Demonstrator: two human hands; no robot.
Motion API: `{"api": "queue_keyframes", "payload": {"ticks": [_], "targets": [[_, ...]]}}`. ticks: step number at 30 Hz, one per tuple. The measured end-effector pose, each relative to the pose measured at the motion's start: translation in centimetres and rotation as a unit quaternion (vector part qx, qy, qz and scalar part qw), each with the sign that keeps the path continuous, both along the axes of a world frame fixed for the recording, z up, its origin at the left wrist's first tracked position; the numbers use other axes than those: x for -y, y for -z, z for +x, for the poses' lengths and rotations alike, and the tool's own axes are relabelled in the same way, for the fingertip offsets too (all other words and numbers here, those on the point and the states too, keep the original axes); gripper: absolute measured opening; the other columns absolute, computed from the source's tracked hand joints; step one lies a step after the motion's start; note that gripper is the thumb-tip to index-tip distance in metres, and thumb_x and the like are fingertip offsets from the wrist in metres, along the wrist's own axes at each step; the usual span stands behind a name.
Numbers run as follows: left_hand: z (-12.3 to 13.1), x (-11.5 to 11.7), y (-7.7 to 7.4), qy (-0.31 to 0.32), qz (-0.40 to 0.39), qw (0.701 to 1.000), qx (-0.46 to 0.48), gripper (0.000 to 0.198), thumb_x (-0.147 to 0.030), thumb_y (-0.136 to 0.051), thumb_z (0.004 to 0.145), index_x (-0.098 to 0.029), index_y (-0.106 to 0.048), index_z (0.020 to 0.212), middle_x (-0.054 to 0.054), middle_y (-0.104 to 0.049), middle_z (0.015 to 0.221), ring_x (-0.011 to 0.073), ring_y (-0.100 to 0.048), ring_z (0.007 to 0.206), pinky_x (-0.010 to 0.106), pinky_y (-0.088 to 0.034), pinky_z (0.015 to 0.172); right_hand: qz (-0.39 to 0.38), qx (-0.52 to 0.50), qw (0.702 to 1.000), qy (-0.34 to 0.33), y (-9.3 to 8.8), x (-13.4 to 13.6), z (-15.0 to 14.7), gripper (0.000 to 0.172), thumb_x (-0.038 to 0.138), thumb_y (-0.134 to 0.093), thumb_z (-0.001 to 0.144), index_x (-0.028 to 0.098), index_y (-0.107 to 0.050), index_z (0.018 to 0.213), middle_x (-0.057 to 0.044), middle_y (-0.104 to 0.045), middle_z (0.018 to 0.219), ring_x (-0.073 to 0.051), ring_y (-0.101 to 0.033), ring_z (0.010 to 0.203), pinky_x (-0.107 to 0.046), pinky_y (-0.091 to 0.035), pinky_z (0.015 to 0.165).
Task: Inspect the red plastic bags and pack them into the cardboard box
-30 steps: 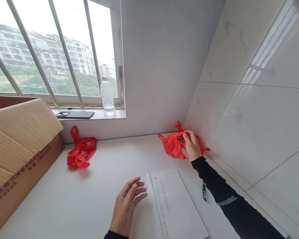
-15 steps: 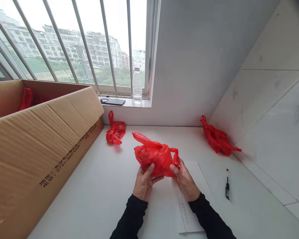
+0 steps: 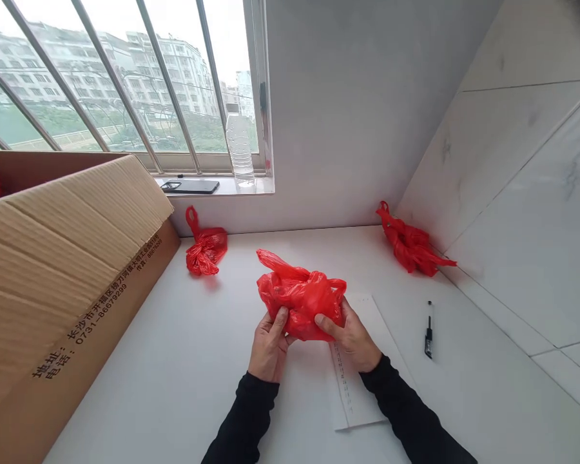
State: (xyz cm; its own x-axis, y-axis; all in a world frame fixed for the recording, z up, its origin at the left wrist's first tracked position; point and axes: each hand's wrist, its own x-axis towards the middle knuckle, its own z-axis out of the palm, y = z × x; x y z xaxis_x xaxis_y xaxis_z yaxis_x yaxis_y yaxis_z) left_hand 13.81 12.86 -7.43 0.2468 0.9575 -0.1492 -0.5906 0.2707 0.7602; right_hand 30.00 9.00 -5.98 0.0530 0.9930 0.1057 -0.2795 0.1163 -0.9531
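Observation:
Between my two hands is a red plastic bag (image 3: 302, 299), bunched up, with its handle loops sticking out at the top left and right. My left hand (image 3: 269, 345) grips its lower left side, thumb in front and fingers underneath. On the lower right side my right hand (image 3: 350, 335) closes round the bag, thumb pressed on its front. What the bag contains is hidden by the plastic. Partly under my right hand and forearm lies a sheet of white paper (image 3: 362, 399) with handwriting along its left part.
A large cardboard box (image 3: 77, 258) with red bags inside stands left. Red bags lie at the back left (image 3: 207, 250) and back right (image 3: 410, 245). An uncapped pen (image 3: 428, 341) and its cap (image 3: 430, 303) lie right. The windowsill bears a phone (image 3: 193, 187) and water bottle (image 3: 240, 151).
The view has turned a little to the right. Both hands still hold the bag; my right thumb has shifted left and inward across its front.

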Motion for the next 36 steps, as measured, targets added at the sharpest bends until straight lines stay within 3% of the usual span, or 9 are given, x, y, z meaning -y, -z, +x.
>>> {"api": "queue_keyframes", "payload": {"ticks": [3,5,9,14,21,24,27,30,36], "targets": [[0.0,0.0,0.0,-0.005,-0.010,1.000,-0.007,0.039,-0.036,-0.080,0.077,-0.015,-0.070,0.108,0.010,-0.075,0.107,0.0274,-0.070,0.104,0.039,-0.061,0.087,-0.028,0.031,0.999,-0.007,0.2,0.1,0.2,0.048,0.043,-0.076,0.080,0.022,-0.055,0.118,-0.004,-0.066,0.102,-0.018,-0.063,0.075,-0.027,-0.054,0.055],[0.0,0.1,-0.1,-0.005,-0.017,1.000,-0.006,0.037,-0.037,-0.079,0.077,-0.014,-0.070,0.106,0.009,-0.075,0.106,0.0268,-0.071,0.102,0.039,-0.061,0.086,-0.032,0.034,0.999,0.000,0.5,0.1,0.3,0.041,0.043,-0.074,0.082,0.021,-0.057,0.113,-0.003,-0.065,0.096,-0.016,-0.060,0.068,-0.025,-0.051,0.050],[0.1,0.2,-0.3,0.013,-0.008,1.000,-0.002,0.040,-0.028,-0.081,0.076,-0.018,-0.067,0.112,0.007,-0.073,0.111,0.0239,-0.071,0.098,0.039,-0.061,0.088,-0.024,0.021,0.999,0.015,0.8,0.0,0.4,0.032,0.041,-0.070,0.085,0.019,-0.058,0.107,-0.003,-0.064,0.093,-0.016,-0.059,0.069,-0.026,-0.052,0.051],[0.2,0.4,-0.3,0.010,0.014,1.000,-0.024,0.047,-0.022,-0.084,0.071,-0.020,-0.064,0.114,0.006,-0.074,0.107,0.0243,-0.072,0.096,0.041,-0.061,0.086,-0.034,0.029,0.999,0.017,0.8,0.0,0.4,0.043,0.043,-0.074,0.083,0.020,-0.057,0.115,-0.004,-0.065,0.097,-0.016,-0.060,0.074,-0.024,-0.051,0.052],[0.2,0.3,0.1,0.021,0.001,0.999,-0.035,0.042,-0.036,-0.080,0.077,-0.015,-0.062,0.109,0.008,-0.075,0.094,0.0247,-0.074,0.086,0.043,-0.062,0.081,-0.008,-0.003,1.000,0.024,0.7,-0.2,0.5,0.040,0.036,-0.078,0.081,0.020,-0.061,0.113,-0.005,-0.069,0.105,-0.022,-0.065,0.096,-0.035,-0.056,0.085],[0.1,0.4,0.0,0.027,-0.004,0.999,-0.041,0.044,-0.038,-0.078,0.078,-0.013,-0.062,0.111,0.010,-0.075,0.094,0.0249,-0.074,0.087,0.041,-0.062,0.081,-0.025,-0.013,0.999,0.022,0.9,-0.2,0.6,0.040,0.038,-0.078,0.081,0.020,-0.061,0.113,-0.005,-0.068,0.103,-0.022,-0.066,0.087,-0.032,-0.059,0.069],[0.2,0.7,-0.5,0.045,0.017,0.998,-0.034,0.046,-0.033,-0.079,0.079,-0.015,-0.060,0.117,0.012,-0.072,0.110,0.0265,-0.071,0.097,0.041,-0.062,0.083,-0.042,-0.021,0.999,0.017,1.0,-0.1,0.7,0.039,0.041,-0.076,0.082,0.020,-0.060,0.111,-0.005,-0.067,0.098,-0.020,-0.065,0.075,-0.029,-0.057,0.054],[0.5,1.0,-0.8,0.053,0.051,0.997,-0.039,0.055,-0.025,-0.081,0.075,-0.017,-0.057,0.123,0.013,-0.067,0.123,0.0292,-0.067,0.108,0.041,-0.061,0.084,-0.039,-0.024,0.999,0.023,0.9,0.0,0.8,0.033,0.044,-0.069,0.088,0.019,-0.061,0.107,-0.006,-0.067,0.096,-0.019,-0.064,0.073,-0.030,-0.058,0.055],[0.5,0.7,-0.2,0.010,0.046,0.998,-0.031,0.059,-0.020,-0.084,0.070,-0.019,-0.056,0.121,0.010,-0.068,0.116,0.0292,-0.067,0.107,0.043,-0.061,0.085,0.008,-0.009,1.000,-0.020,0.3,0.1,0.8,0.041,0.036,-0.075,0.084,0.023,-0.059,0.119,-0.005,-0.065,0.107,-0.020,-0.064,0.086,-0.029,-0.059,0.063]]}}
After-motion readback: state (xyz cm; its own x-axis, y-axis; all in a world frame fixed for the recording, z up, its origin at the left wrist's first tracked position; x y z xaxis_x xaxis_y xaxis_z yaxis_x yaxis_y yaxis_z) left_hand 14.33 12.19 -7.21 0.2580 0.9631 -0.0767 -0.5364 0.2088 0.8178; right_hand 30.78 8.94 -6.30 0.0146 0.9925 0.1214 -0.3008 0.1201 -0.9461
